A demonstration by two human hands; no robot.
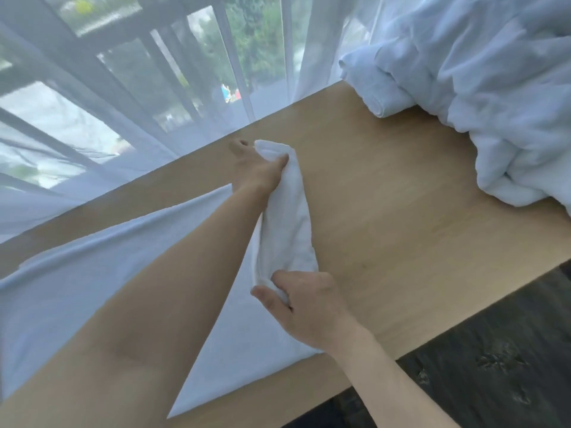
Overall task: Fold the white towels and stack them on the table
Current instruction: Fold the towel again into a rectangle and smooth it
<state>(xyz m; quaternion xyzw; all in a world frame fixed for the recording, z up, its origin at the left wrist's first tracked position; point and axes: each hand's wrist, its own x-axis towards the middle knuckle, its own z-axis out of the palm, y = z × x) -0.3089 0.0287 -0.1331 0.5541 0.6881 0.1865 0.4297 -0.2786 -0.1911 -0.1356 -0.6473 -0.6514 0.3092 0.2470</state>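
A white towel (92, 288) lies spread over the left part of the wooden table (401, 211). Its right edge is bunched into a raised roll between my two hands. My left hand (256, 168) grips the far end of that roll, near the table's far edge. My right hand (306, 307) pinches the near end, thumb on top. My left forearm crosses over the flat part of the towel and hides some of it.
A heap of crumpled white towels (494, 103) fills the far right corner of the table, with one rolled towel (374, 91) at its left. A sheer white curtain (139, 103) hangs along the far edge. Dark floor (494, 366) shows at the lower right.
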